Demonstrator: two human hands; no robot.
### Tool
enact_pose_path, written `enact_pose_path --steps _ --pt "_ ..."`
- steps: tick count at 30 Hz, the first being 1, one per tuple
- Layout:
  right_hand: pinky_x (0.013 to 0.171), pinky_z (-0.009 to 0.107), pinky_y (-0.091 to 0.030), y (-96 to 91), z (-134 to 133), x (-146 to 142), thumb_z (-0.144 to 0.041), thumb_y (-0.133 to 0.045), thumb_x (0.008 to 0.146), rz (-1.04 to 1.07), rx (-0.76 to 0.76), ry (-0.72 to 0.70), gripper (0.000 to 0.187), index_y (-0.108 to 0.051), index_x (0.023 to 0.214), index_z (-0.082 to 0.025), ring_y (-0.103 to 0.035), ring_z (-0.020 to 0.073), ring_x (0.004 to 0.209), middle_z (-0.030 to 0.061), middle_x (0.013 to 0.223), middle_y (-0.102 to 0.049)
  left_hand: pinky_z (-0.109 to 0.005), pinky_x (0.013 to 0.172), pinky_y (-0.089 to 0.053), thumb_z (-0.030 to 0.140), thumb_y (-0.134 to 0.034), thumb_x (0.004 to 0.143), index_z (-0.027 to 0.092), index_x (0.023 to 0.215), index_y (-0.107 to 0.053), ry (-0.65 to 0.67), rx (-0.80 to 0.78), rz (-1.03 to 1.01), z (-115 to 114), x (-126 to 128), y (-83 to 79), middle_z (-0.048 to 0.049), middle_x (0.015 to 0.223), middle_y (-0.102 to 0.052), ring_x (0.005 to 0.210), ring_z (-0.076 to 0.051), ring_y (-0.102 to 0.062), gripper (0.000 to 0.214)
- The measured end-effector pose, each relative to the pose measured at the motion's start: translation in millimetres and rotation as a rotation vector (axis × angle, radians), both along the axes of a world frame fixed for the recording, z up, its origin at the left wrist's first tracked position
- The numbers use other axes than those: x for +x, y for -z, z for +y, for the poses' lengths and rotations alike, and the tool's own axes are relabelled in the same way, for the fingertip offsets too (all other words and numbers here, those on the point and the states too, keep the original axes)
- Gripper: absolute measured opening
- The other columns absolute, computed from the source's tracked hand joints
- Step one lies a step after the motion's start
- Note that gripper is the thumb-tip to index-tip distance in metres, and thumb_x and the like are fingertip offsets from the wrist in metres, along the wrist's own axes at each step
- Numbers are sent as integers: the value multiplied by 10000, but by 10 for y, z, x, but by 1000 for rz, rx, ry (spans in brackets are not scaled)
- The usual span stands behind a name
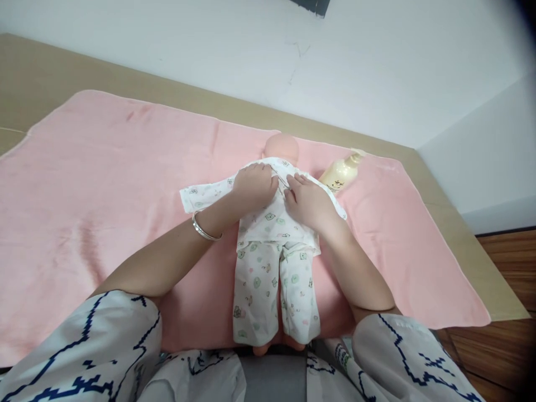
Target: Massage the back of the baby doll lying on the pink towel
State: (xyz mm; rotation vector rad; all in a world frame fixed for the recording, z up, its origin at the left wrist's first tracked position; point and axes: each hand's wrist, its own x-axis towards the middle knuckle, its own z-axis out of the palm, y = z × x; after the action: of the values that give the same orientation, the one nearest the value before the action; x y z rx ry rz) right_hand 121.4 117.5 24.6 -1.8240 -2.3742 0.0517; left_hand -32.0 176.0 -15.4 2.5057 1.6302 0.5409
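A baby doll lies on a pink blanket, its head away from me and its feet by my lap. It wears a white long-sleeved shirt with small green and pink prints, and matching trousers. My left hand is closed over the shirt's upper left part, its knuckles up and its thumb near the middle. Opposite it, my right hand bends its fingers onto the cloth right of the middle. Between both hands run the cloth's folds or edges. My hands hide the fingertips' hold in part.
A pale yellow pump bottle leans or lies right of the doll, close to its sleeve. The pink blanket covers most of a light-brown tabletop. A white wall stands behind. Wooden flooring shows at right.
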Motion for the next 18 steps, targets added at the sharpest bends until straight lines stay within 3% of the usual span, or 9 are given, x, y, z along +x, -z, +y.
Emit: enact_pose_path --steps 3,7,10,14,18 --pt "1003 446 -516 41 113 101 -304 -297 1037 98 5 7 433 -668 1221 -177 -669 314 1140 137 1208 -736 -550 990 -484 293 -314 997 96 1144 -645 -11 12 -51 4 20 67 -242 1162 -686 1138 -384 -636 413" --pt "1180 471 -404 258 347 227 -359 -285 1047 190 45 14 543 -535 1457 -105 -517 314 1415 153 1513 -577 -593 1055 -440 317 -303 1003 101 1194 -627 -6 22 -118 -32 62 118 -263 1233 -666 1218 -408 -605 434" --pt "1247 490 -326 375 432 259 -366 -286 1041 201 59 8 586 -483 1506 -69 -440 313 1490 155 1572 -515 -567 1048 -459 311 -324 1008 96 1202 -627 -21 30 -85 -26 69 118 -248 1222 -675 1204 -393 -615 419" --pt "1244 498 -334 388 429 254 -371 -277 1040 211 72 -4 597 -485 1507 -64 -455 315 1481 162 1565 -522 -520 1052 -474 309 -341 1019 85 1235 -628 -40 44 -19 -19 58 88 -222 1224 -684 1195 -371 -626 423" --pt "1258 469 -327 328 418 320 -405 -320 1034 263 41 -24 605 -490 1508 -71 -447 290 1494 163 1573 -511 -541 1102 -444 308 -314 1040 5 1424 -514 -35 39 25 -141 73 26 -272 1419 -589 1340 -403 -547 529"
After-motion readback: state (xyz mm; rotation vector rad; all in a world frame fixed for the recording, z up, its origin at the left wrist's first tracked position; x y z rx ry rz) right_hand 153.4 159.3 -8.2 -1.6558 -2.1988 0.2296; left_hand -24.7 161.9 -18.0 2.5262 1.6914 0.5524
